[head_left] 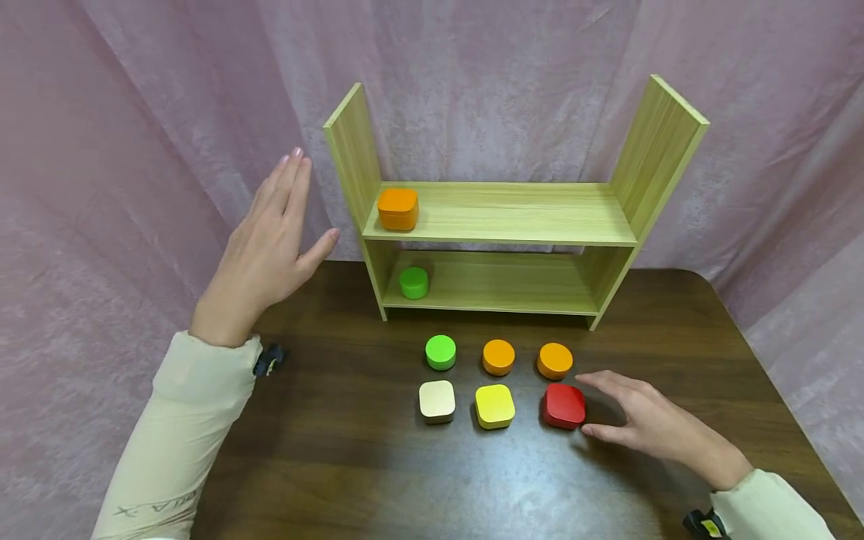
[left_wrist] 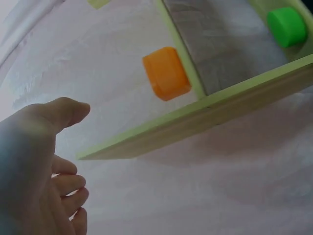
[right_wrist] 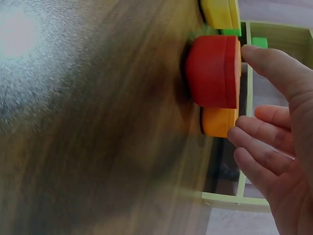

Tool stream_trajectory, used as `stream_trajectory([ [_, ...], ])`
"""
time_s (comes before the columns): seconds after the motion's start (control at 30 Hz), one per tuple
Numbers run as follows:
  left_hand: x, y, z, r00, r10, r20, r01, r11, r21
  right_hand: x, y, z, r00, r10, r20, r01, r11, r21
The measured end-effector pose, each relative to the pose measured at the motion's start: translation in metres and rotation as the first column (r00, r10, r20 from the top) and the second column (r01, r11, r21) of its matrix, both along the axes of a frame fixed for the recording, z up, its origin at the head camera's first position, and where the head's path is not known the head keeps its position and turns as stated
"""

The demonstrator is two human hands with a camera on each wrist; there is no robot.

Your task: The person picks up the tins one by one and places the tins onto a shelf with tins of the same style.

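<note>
Beside the red rounded-square box (head_left: pixel 564 406) is the right hand (head_left: pixel 651 420), thumb and fingers spread apart at the box's right side. In the right wrist view, that red box (right_wrist: pixel 212 71) shows in front of the fingertips, and nothing is gripped. The left hand (head_left: pixel 266 240) is raised left of the wooden shelf (head_left: pixel 513 214), fingers straight and thumb out, holding nothing. An orange rounded-square box (head_left: pixel 398 209) stands at the left end of the upper board. Below it, a green round box (head_left: pixel 414 283) sits on the lower board.
Before the shelf on the dark table (head_left: pixel 324 450) lie a light green round box (head_left: pixel 441 352), two orange round boxes (head_left: pixel 498 357), a cream square box (head_left: pixel 437 401) and a yellow square box (head_left: pixel 495 406). A pink curtain (head_left: pixel 486 90) hangs behind.
</note>
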State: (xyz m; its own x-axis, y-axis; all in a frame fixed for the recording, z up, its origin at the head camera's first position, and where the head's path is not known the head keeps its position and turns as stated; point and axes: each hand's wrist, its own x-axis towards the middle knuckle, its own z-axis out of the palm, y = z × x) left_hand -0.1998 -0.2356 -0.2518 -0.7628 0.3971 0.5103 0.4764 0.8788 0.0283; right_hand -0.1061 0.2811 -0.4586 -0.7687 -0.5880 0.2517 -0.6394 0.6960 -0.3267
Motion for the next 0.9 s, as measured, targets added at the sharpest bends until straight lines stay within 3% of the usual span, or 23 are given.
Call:
stream_trajectory([
  [0.17,-0.018,0.013,0.020,0.997,-0.015,-0.075,0.013,1.000,-0.028,-0.002,-0.004,-0.008,1.000,0.013,0.012,-0.013,1.000,-0.022],
  [0.4,-0.039,0.027,0.036,0.994,0.055,-0.094,-0.065,0.993,-0.098,-0.004,-0.009,-0.015,1.000,0.022,0.020,-0.021,0.999,-0.044],
  [0.6,-0.052,0.032,0.040,0.990,0.102,-0.093,-0.116,0.979,-0.167,-0.005,-0.012,-0.019,0.999,0.022,0.033,-0.020,0.997,-0.068],
  [0.9,-0.061,0.031,0.036,0.985,0.085,-0.149,-0.112,0.977,-0.183,-0.009,-0.014,-0.023,1.000,0.024,-0.003,-0.024,0.997,-0.070],
])
